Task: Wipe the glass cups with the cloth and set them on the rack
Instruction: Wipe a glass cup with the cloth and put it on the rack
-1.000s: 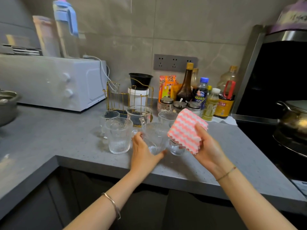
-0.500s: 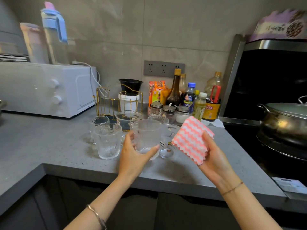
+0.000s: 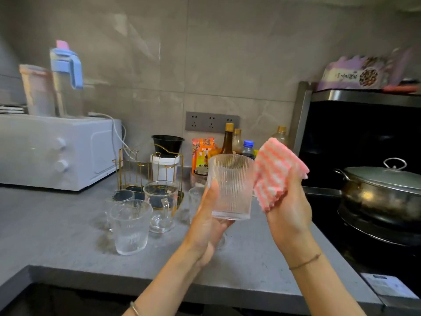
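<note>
A: Where the grey countertop (image 3: 57, 226) meets the wall at far left, a white microwave (image 3: 57, 151) stands with two jugs on top. What sits just right of it?

B: The gold wire rack (image 3: 145, 172), empty on its pegs as far as the view shows. In front of it stand the waiting glass cups: a ribbed cup (image 3: 130, 226) nearest the counter edge, a smaller one (image 3: 120, 197) behind it, and a handled clear mug (image 3: 162, 205) touching the rack's base.

A: And the hands?

B: The left hand (image 3: 206, 226) wraps around the base of a ribbed glass cup (image 3: 230, 185), thumb up one side, holding it upright above the counter, clear of the surface. Another cup (image 3: 196, 201) is partly hidden behind that hand.

A: The cloth?

B: The pink-and-white striped cloth (image 3: 275, 172) is bunched in the right hand (image 3: 289, 213), fingers closed over it, its edge touching the raised cup's right side (whether it presses on the glass is hard to judge).

A: Further right?

B: Sauce bottles (image 3: 227, 140) line the wall behind the cup, and a lidded metal pot (image 3: 382, 192) sits on the black stove.
</note>
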The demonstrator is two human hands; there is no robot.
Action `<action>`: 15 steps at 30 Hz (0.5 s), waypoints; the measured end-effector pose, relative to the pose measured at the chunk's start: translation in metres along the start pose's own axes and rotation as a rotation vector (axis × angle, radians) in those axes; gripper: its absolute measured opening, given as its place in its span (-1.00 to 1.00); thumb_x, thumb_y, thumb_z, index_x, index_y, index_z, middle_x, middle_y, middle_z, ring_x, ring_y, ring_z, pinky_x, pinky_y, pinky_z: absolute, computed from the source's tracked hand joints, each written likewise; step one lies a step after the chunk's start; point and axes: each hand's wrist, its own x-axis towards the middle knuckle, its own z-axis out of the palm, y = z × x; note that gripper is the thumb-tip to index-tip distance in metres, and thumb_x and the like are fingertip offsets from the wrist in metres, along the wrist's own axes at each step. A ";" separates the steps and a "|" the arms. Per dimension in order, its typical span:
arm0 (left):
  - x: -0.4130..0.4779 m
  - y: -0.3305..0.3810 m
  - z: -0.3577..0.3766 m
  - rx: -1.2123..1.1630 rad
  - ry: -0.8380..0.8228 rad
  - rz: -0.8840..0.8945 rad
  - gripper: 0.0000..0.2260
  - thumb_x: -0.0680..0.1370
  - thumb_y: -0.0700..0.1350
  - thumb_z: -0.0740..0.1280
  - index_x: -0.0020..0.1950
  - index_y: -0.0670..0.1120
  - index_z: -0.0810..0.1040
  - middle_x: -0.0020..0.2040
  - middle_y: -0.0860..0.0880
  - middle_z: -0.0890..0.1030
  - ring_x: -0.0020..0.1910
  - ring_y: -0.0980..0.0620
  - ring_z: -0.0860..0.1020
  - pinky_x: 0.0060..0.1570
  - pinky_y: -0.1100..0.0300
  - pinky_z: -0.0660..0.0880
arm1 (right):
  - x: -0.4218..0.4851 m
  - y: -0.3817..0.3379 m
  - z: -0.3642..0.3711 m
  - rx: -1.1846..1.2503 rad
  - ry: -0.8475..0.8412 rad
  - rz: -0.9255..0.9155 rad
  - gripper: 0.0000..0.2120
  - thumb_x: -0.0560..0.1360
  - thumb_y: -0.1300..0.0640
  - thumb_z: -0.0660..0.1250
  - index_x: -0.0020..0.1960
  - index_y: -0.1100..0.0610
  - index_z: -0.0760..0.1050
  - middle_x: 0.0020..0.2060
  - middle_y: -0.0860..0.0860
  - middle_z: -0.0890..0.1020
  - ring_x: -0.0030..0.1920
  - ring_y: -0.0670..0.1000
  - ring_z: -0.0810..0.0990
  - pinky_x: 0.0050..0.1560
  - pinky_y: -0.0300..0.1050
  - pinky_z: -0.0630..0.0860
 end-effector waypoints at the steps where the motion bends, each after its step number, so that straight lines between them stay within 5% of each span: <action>1: 0.003 0.000 0.003 0.004 -0.017 0.017 0.01 0.10 0.45 0.47 0.43 -0.04 0.41 0.25 -0.09 0.61 0.21 -0.01 0.59 0.00 0.22 0.58 | -0.001 -0.002 0.007 -0.071 -0.060 -0.074 -0.61 0.57 -0.15 0.00 0.20 -0.08 0.51 0.18 -0.18 0.61 0.26 -0.15 0.52 0.35 -0.13 0.37; 6: 0.016 0.005 0.014 0.038 -0.053 0.088 -0.16 0.29 0.43 0.39 0.45 0.02 0.38 0.31 -0.10 0.56 0.29 -0.07 0.54 0.15 0.04 0.56 | 0.003 0.011 0.017 -0.557 -0.244 -0.410 -0.60 0.66 0.00 -0.02 0.41 0.08 0.36 0.45 -0.15 0.32 0.50 -0.20 0.08 0.50 -0.19 0.05; 11: 0.025 0.009 0.012 0.132 0.021 0.155 -0.34 0.46 0.42 0.16 0.45 0.10 0.39 0.34 -0.01 0.54 0.29 -0.03 0.54 0.19 -0.11 0.54 | -0.007 0.028 0.007 -0.635 -0.352 -0.483 -0.47 0.62 -0.16 -0.02 0.53 0.01 0.08 0.52 -0.21 0.10 0.54 -0.13 -0.05 0.51 -0.17 -0.03; 15: 0.026 0.021 0.010 0.150 -0.001 0.085 -0.17 0.47 0.48 -0.01 0.24 -0.19 0.60 0.19 -0.23 0.62 0.22 -0.17 0.59 0.26 -0.06 0.48 | -0.034 0.052 -0.006 -0.801 -0.470 -0.630 -0.59 0.65 -0.09 -0.05 0.49 -0.21 0.15 0.53 -0.19 0.07 0.55 0.03 -0.06 0.52 -0.04 -0.03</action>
